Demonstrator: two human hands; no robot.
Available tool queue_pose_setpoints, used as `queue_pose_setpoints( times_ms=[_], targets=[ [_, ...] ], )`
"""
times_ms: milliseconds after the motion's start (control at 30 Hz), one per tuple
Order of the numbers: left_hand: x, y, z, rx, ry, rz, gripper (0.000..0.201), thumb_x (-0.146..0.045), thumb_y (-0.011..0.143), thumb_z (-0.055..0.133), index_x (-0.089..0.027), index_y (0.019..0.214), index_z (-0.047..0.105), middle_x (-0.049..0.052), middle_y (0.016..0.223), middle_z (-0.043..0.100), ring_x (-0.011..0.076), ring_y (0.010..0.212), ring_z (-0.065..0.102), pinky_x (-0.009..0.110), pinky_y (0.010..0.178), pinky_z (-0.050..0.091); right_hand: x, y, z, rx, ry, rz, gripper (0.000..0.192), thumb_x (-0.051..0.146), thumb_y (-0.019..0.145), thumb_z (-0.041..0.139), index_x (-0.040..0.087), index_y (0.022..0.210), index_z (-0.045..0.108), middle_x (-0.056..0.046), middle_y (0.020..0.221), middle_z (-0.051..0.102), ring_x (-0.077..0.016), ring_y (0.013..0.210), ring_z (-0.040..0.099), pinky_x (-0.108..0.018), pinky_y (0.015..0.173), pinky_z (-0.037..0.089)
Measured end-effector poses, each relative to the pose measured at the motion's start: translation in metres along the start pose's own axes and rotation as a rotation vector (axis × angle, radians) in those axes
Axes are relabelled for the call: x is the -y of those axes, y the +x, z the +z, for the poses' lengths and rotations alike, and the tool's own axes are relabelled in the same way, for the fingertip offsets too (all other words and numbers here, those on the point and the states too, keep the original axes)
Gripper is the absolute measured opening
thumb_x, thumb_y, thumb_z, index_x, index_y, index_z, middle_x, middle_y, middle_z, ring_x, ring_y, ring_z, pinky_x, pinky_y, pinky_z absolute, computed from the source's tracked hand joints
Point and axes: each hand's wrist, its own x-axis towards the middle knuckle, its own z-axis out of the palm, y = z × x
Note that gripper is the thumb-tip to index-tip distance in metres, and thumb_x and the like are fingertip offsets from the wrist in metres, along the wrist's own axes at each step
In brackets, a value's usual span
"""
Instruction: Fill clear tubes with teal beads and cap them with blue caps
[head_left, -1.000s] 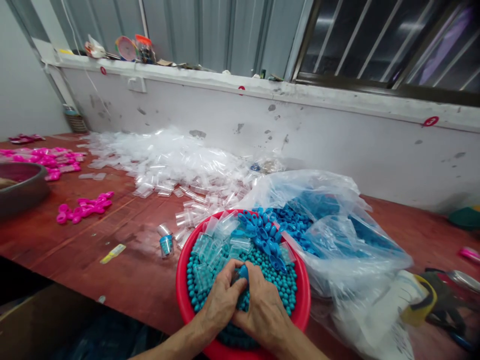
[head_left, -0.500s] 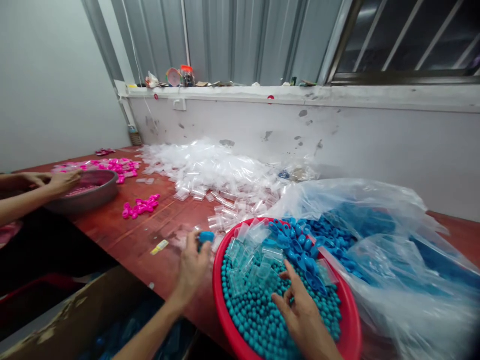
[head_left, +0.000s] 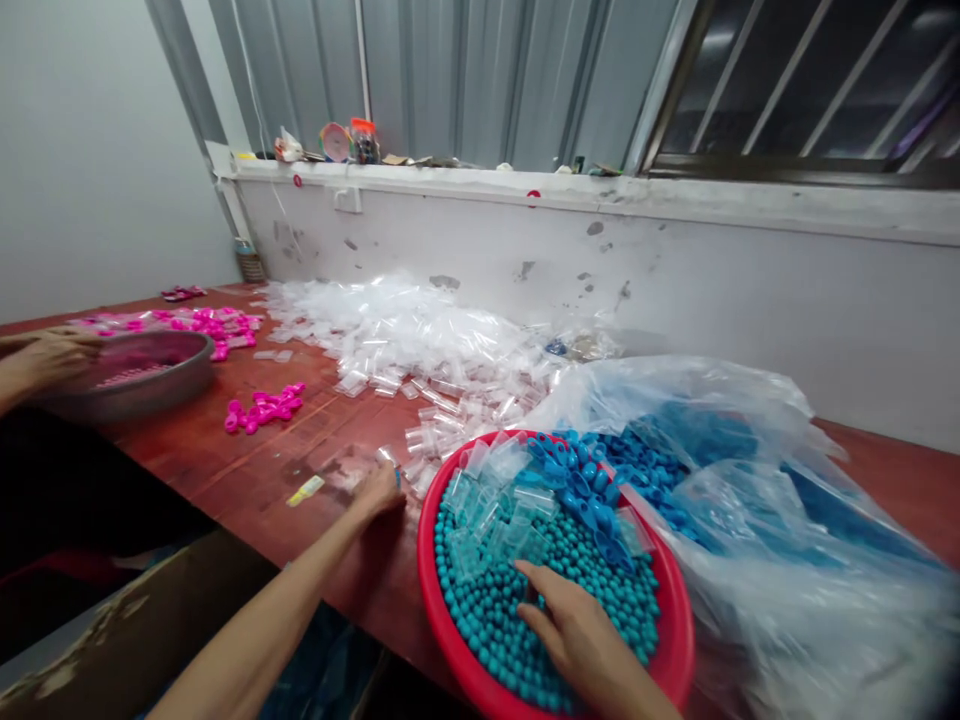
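Head camera: the right hand (head_left: 576, 632), grip spread, is over beads (head_left: 491, 630) in the red tub (head_left: 427, 580); clear tubes (head_left: 536, 502) on top point every way at its eleven o'clock, nearer it than the left hand (head_left: 379, 490) (I can't tell that one's grip).

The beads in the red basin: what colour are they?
The beads are teal, a blue-green; the head view shows them best.

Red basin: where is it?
In the head view, the red basin is low, right of centre, beneath the right hand and beside the clear plastic bag.
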Motion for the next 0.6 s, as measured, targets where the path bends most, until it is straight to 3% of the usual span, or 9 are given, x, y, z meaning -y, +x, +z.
queue_pose_setpoints(
  times_ms=[133,333,600],
  targets=[
    [0.011,-0.006,-0.002,0.085,0.061,0.059,0.033,-0.032,0.082,0.050,-0.016,0.111,0.049,0.007,0.110,0.054,0.0185,0.093,0.055,0.039,0.078,0.046,0.000,0.000,0.001,-0.006,-0.024,-0.014,0.034,0.024,0.082,0.046,0.018,0.114,0.055,-0.009,0.104,0.063,-0.0219,0.094,0.059,-0.032,0.082,0.046],
    [0.038,-0.060,-0.003,0.088,0.154,0.028,0.041,-0.015,0.074,0.043,-0.019,0.115,0.043,0.014,0.105,0.056,0.0305,0.095,0.056,0.043,0.074,0.043,0.001,-0.001,-0.001,0.004,-0.065,-0.042,0.033,0.023,0.082,0.046,0.016,0.113,0.056,-0.009,0.105,0.063,-0.0221,0.094,0.059,-0.032,0.082,0.046],
    [0.118,-0.133,0.004,0.177,0.201,-0.053,0.060,-0.011,0.069,0.037,-0.020,0.127,0.028,0.011,0.114,0.055,0.0217,0.097,0.059,0.032,0.081,0.042,0.010,0.000,-0.006,-0.023,-0.160,-0.046,0.032,0.021,0.082,0.047,0.017,0.112,0.055,-0.009,0.100,0.064,-0.0225,0.091,0.060,-0.031,0.078,0.046]
  ],
)
